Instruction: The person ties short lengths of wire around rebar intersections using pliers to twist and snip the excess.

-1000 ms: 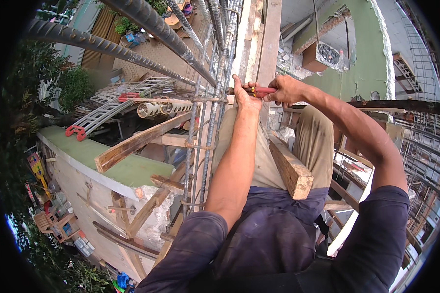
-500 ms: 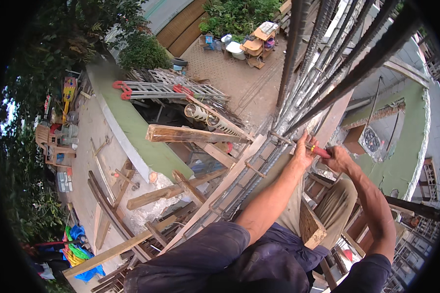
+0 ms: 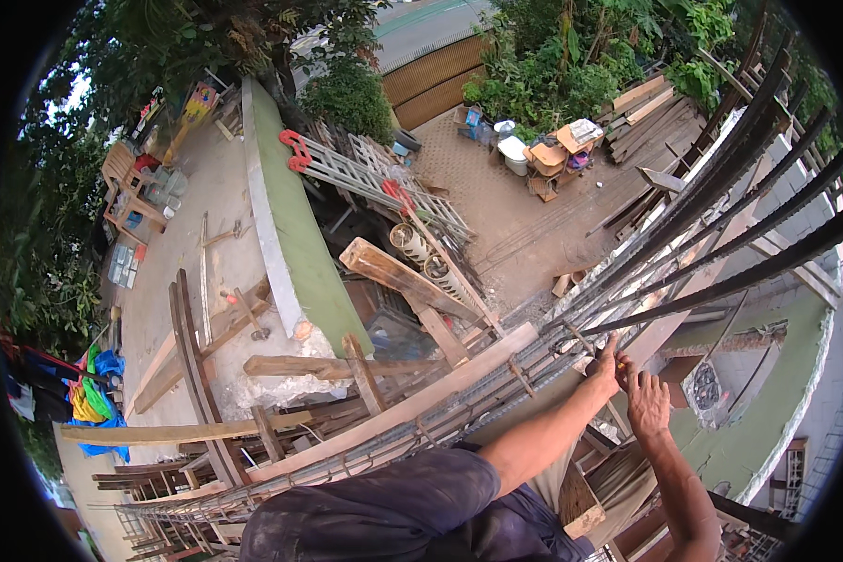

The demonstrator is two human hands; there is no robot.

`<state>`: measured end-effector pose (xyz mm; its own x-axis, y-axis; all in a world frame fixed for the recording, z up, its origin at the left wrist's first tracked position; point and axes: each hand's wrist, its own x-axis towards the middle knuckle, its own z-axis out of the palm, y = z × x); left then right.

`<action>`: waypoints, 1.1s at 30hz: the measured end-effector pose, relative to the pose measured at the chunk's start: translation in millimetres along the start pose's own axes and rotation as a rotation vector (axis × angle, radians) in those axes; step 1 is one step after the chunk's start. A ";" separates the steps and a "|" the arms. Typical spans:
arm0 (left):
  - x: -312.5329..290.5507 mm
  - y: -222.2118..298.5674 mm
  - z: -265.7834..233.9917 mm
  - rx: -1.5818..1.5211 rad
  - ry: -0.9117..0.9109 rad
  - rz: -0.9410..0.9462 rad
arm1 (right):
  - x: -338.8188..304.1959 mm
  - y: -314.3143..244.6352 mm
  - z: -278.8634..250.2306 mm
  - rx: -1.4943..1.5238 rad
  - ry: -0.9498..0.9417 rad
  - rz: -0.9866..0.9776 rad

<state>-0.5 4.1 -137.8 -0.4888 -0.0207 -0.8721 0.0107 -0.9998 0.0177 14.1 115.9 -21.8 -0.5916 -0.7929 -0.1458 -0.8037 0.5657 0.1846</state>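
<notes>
My left hand (image 3: 603, 371) is closed beside the root of a bundle of long steel rebars (image 3: 712, 248), its fingertips at the bars' lower end. What it pinches is too small to make out. Just right of it, touching or nearly so, my right hand (image 3: 647, 401) is curled with its back to me. The red tool handle it gripped earlier is almost wholly hidden behind its fingers now. From beneath my hands a rebar cage with stirrups (image 3: 520, 377) runs to the lower left, along a pale formwork board (image 3: 393, 401).
Rough timber beams (image 3: 407, 274) jut across on the left, by a green wall top (image 3: 300, 225). Beyond lie an aluminium ladder (image 3: 356, 183) and plastic chairs (image 3: 122, 192). A sawn wooden post (image 3: 581, 510) stands close by my legs, above a drop with more framing.
My view has swung, so the yard and rebars sit differently. My right hand has turned and come below my left, and the red handle has gone out of sight.
</notes>
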 end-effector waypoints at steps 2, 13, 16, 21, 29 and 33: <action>2.9 8.0 8.6 0.038 0.083 -0.013 | 14.4 5.7 9.7 0.159 -0.053 0.052; 0.2 12.1 -17.6 0.076 -0.208 -0.069 | 46.9 50.2 4.2 1.563 -1.122 0.515; 3.2 15.3 -18.3 0.050 -0.202 -0.060 | 41.5 44.6 -5.7 0.964 -0.717 0.276; 4.7 19.9 -7.0 0.061 -0.015 -0.013 | 10.0 11.5 -0.1 0.131 -0.052 0.043; -11.6 20.8 -19.8 0.167 -0.081 -0.034 | 23.1 45.9 12.2 1.604 -1.142 0.492; 0.9 13.5 -14.5 0.196 -0.013 0.029 | 29.7 46.2 0.1 0.887 -0.739 0.216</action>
<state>11.8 -9.4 -145.5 -0.5021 -0.0479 -0.8635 -0.1448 -0.9797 0.1385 -40.6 118.6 -17.8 -0.3796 -0.5020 -0.7771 -0.2723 0.8634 -0.4248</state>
